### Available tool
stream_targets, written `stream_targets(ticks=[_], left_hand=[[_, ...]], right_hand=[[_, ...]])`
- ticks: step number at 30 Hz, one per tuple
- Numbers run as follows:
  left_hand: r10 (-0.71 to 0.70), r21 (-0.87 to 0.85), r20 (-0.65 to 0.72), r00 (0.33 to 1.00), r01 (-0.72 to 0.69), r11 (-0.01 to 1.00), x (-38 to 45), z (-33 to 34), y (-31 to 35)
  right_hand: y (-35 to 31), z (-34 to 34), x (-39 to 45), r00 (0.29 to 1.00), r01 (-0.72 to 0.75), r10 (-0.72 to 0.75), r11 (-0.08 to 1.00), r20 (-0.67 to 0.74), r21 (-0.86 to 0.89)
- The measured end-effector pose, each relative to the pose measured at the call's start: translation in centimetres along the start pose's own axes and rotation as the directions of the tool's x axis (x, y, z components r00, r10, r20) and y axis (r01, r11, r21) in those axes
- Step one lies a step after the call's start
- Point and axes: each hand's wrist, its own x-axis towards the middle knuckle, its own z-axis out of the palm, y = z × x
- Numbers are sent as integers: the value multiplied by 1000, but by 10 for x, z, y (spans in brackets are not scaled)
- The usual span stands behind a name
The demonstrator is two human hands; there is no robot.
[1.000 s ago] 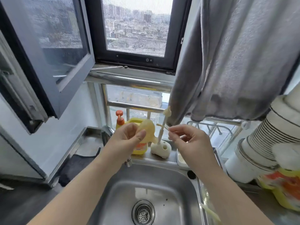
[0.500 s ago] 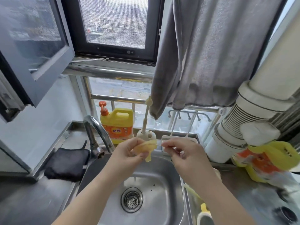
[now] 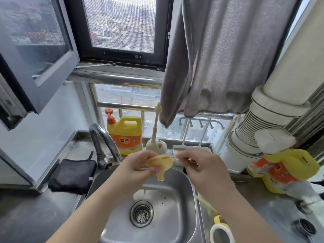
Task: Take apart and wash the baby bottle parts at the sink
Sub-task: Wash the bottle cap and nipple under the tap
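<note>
The left hand (image 3: 138, 165) has its fingers (image 3: 154, 170) curled round a yellow silicone bottle nipple (image 3: 160, 163), held above the steel sink (image 3: 175, 216) with its tip pointing down; the right hand (image 3: 198, 163) pinches something thin and pale at the nipple's rim, too small to name; behind them stand a curved faucet (image 3: 103, 137), a yellow dish soap jug (image 3: 126, 135) and a bottle brush in its holder (image 3: 156, 137); a black cloth (image 3: 71, 174) lies on the counter (image 3: 26, 216) to the left.
</note>
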Motion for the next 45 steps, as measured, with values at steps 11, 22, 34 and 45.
stream_targets(ticks=[11,22,34,45], left_hand=[[-59,116,-122,991,73,991,10,-2,-1],[-39,91,-103,994,49,995,17,-8,-3],[-80,-8,-144,986,79,997,25,-2,-10],[-132,-152,-136,982,111,982,26,-5,-11]], right_hand=[[-4,11,8,961,246,-276,896,-28,-371],[9,20,16,973,230,-225,924,51,-306],[5,29,28,981,173,-138,943,138,-286],[2,30,33,979,32,5,984,205,-174]])
